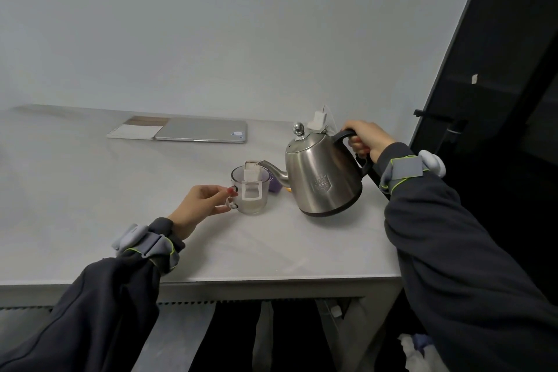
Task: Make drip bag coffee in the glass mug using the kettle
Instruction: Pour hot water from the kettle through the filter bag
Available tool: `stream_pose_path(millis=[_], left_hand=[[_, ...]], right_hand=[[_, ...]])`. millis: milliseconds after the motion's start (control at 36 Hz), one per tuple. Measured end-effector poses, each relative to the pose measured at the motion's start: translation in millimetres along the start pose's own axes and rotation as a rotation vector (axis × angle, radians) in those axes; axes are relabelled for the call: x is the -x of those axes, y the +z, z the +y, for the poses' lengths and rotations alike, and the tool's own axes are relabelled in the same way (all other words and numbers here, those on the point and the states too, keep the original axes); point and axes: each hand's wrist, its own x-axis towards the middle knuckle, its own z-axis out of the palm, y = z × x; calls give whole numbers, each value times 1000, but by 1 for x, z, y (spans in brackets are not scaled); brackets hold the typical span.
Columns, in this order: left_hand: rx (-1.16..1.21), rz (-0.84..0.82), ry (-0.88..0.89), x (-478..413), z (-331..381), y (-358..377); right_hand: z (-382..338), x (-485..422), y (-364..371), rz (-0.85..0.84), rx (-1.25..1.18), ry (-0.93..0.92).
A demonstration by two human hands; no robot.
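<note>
Tilting kettle [324, 172] over mug [252, 205] w/ R hand [367, 137]; pale tabletop [90, 190], grey wall [211, 24].

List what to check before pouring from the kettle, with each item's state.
1. Drip bag hangs on the glass mug rim: ok.
2. Kettle spout sits over the bag's top: ok.
3. Right hand grips the kettle handle: ok.
4. Left hand holds the mug handle: ok.
5. Water level inside the kettle: cannot tell.
</note>
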Motion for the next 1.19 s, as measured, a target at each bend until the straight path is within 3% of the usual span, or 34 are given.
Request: stream_pose_path(millis=[1194], left_hand=[[-17, 7, -29, -1, 3, 3]], right_hand=[[-8, 2, 1, 17, 41, -14]])
